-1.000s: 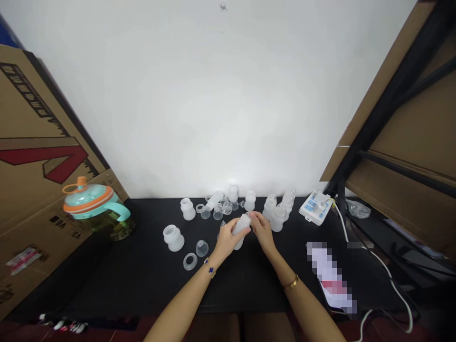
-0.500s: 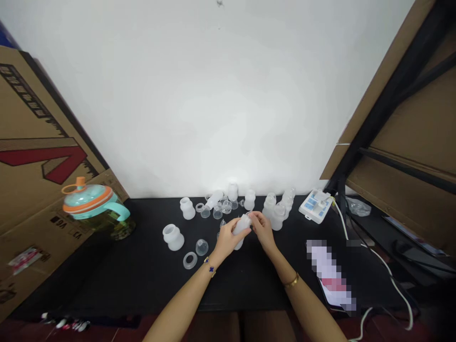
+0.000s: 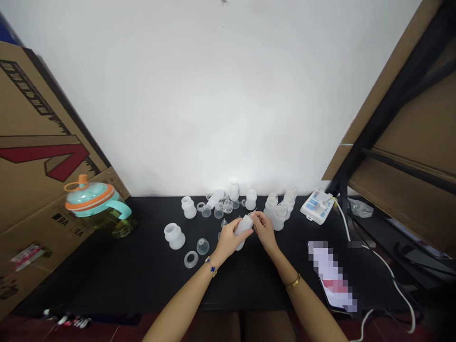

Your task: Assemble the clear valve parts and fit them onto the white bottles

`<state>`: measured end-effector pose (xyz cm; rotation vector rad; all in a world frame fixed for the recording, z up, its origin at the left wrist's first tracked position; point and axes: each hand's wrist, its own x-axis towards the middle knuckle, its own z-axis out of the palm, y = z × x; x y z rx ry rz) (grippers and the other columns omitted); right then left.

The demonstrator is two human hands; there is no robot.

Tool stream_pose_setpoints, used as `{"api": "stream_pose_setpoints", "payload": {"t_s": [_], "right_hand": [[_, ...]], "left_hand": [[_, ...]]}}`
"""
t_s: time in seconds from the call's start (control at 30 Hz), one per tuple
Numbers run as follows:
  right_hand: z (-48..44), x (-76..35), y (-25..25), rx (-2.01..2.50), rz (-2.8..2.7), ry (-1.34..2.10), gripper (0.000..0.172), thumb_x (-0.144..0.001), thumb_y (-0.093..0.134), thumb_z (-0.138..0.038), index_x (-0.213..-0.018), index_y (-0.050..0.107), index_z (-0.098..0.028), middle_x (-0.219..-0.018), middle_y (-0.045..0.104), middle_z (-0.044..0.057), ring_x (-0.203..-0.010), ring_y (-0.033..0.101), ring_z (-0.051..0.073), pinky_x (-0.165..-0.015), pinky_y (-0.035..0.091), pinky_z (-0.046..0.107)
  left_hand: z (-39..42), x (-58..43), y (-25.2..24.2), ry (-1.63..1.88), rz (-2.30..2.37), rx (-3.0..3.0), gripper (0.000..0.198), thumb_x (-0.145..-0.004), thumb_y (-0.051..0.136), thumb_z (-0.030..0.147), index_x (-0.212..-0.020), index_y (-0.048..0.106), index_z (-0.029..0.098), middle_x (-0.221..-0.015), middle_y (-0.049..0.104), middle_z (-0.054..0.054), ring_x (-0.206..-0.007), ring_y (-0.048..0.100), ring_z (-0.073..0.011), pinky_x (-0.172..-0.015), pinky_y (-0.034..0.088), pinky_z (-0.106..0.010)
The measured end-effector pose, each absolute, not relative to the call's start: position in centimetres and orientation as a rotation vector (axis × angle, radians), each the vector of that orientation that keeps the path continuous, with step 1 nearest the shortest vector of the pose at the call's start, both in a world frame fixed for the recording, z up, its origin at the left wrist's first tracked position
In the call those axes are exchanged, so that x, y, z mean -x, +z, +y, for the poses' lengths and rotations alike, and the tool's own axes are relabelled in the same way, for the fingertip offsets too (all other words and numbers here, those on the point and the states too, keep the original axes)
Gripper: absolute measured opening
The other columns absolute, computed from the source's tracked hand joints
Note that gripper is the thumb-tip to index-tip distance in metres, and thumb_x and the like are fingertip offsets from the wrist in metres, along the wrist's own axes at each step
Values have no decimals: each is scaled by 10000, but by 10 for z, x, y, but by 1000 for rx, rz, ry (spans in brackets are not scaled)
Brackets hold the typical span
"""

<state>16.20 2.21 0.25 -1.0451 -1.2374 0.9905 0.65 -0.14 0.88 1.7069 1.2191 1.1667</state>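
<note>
From where I stand, a plain white wall (image 3: 228, 95) rises behind the black table (image 3: 142, 280), with a small dark mark high up. The light is soft, the wall brightest around its middle. A printed cardboard box (image 3: 21, 190) hems in the left side; on the right, a black frame (image 3: 397, 95) slants past brown panels (image 3: 416, 128). Below show dark red floor tiles (image 3: 123, 335).

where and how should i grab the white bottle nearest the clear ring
Probably pinch the white bottle at its waist from the left: it stands mouth up, narrowing between neck and body, with the clear ring and dome to its right.
</note>
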Motion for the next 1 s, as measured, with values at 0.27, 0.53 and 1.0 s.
{"api": "stream_pose_setpoints", "payload": {"t_s": [0.27,0.53,1.0], "right_hand": [[22,-160,3,967,-1123,1111,387,-835,660,-572,-862,657,-186,-532,404,-75,-423,315,82,-404,231,229],[21,-161,5,982,-1129,1104,359,-828,685,-547,-836,648,-190,-528,404,-76,-436,330,84,-412,237,225],[21,-162,5,989,-1173,1051,342,-842,672,-529,-809,643,-190,-556,434,-62,-465,341,87,-430,269,226]], "left_hand": [[-1,-6,11,1187,1176,-1675,431,-781,752,475,-1091,709,178,-960,751,-37,-854,681,-214,-779,517,-291],[0,-6,8,1179,1196,-1689,448,-772,753,488,-1090,715,175,-934,750,-30,-806,671,-204,-749,520,-285],[-2,-7,8,1169,1229,-1706,493,-760,752,520,-1106,718,170,-924,746,-35,-796,662,-205,-741,518,-289]]}}
